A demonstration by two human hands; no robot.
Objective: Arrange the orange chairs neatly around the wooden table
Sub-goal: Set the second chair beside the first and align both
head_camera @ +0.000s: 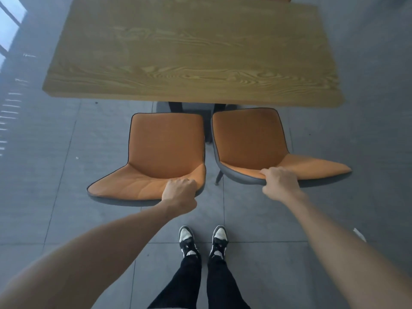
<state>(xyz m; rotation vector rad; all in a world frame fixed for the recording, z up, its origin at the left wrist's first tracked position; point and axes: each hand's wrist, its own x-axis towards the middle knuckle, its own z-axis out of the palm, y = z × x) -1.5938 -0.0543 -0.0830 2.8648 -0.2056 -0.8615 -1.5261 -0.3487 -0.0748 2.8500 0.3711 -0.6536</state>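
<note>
Dark grey floor tiles [256, 219] laid in large squares with thin pale joints. Glossy finish at far left, mirroring a bright window [11, 21] as white streaks. Dim, cool, even lighting elsewhere. No walls visible.

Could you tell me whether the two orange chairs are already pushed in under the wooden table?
No, both orange chairs sit clear of the wooden table, seats fully exposed.

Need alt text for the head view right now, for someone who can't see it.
From above, the left hand and right hand each grip the backrest of an orange chair, left chair and right chair, side by side facing the wooden table. Seats sit just short of its near edge.
</note>
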